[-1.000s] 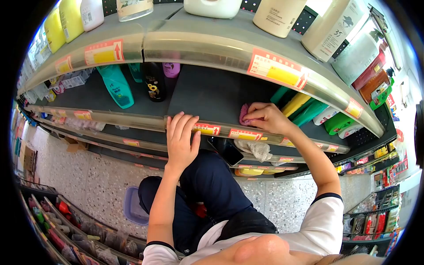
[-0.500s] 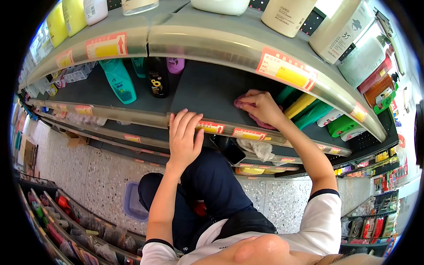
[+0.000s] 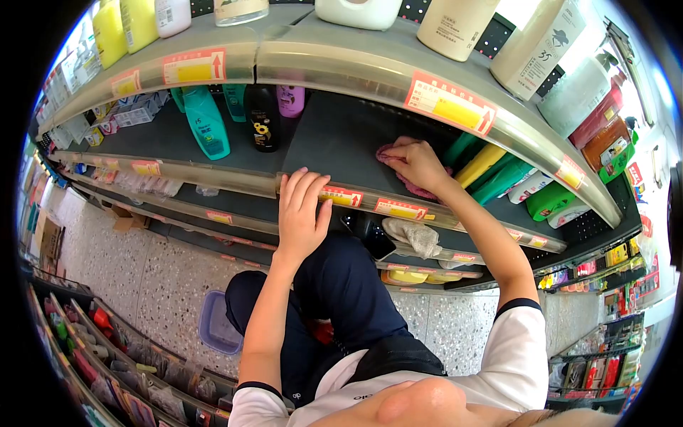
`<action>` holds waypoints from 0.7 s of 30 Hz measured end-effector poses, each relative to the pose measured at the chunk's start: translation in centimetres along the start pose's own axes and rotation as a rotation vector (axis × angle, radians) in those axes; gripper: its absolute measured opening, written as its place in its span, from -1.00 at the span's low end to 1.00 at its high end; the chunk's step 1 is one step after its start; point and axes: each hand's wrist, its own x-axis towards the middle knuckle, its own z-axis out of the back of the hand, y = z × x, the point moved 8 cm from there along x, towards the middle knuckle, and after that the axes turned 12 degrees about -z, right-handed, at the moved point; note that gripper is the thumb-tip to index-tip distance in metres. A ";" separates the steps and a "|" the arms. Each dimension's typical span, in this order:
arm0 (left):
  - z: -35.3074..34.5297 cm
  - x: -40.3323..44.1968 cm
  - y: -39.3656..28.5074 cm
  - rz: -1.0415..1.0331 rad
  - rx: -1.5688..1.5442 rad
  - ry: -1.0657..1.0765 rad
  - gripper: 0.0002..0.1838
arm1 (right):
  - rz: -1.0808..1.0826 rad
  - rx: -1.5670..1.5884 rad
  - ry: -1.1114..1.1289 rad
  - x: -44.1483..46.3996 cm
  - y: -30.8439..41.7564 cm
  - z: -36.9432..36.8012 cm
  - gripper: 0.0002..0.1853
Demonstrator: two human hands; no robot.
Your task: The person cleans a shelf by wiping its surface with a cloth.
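My right hand (image 3: 418, 165) is closed on a pinkish-purple cloth (image 3: 398, 162) and presses it against the dark shelf board (image 3: 331, 139). My left hand (image 3: 302, 206) rests with its fingers stretched over the front edge of that shelf, beside a red-and-yellow price label (image 3: 340, 197); nothing is in it. To the left on the board stand a teal bottle (image 3: 206, 124), a black bottle (image 3: 264, 121) and a purple bottle (image 3: 290, 101). Just right of the cloth, a yellow bottle (image 3: 480, 165) and several green ones lean or lie, partly hidden by the upper shelf.
The upper shelf edge (image 3: 334, 64) overhangs the board, with bottles such as a cream one (image 3: 455, 28) on top. On the shelf below lie a phone (image 3: 373, 238) and a greyish cloth (image 3: 413, 236). A purple basin (image 3: 219, 324) sits on the floor by my knee.
The view has shifted slightly, so the shelf goods at left appear farther right. My right hand stays on the cloth at about the same spot; my left hand keeps to the shelf edge.
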 end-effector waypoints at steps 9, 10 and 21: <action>0.1 0.1 -0.2 0.003 0.018 -0.001 -0.58 | -0.045 0.134 0.188 -2.2 0.2 0.8 -0.78; 0.1 0.1 -0.2 0.004 0.019 -0.001 -0.58 | -0.072 0.153 0.226 -2.4 0.2 0.9 -0.78; -0.1 0.1 -0.1 0.022 0.013 0.002 -0.61 | 0.051 0.268 0.532 -4.7 -0.5 1.8 -0.69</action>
